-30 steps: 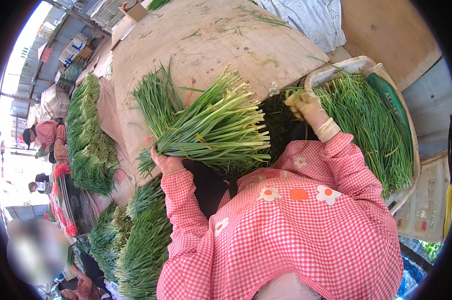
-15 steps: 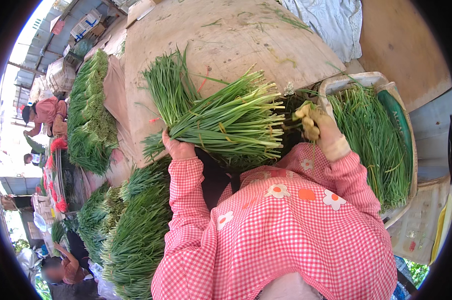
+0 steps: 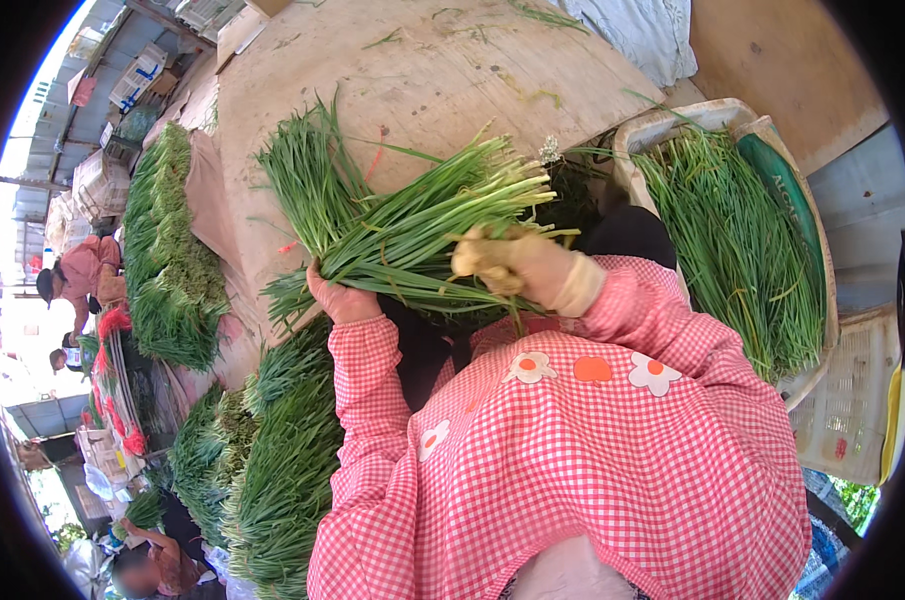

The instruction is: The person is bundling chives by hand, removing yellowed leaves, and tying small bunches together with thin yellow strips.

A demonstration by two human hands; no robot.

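A loose bunch of garlic chives, green with pale stalk ends toward the right, lies over the front edge of the board. My left hand is closed around its leafy left part, thumb on top. My right hand, in a stained yellowish glove, is curled over the lower stalk ends; a few stalks stick out past it and thin strands hang below. Its fingertips are slightly blurred. Behind the held bunch, another bundle of chives lies crosswise, leaves pointing away, near a red tie.
A white crate full of chives stands at my right. More chives are heaped at my left and far left. The wooden board carries stray leaves; a pale cloth lies beyond. Other people work at the left.
My right hand has moved left from beside the crate onto the stalk ends. My left hand keeps its hold on the bunch. The whole view has shifted slightly.
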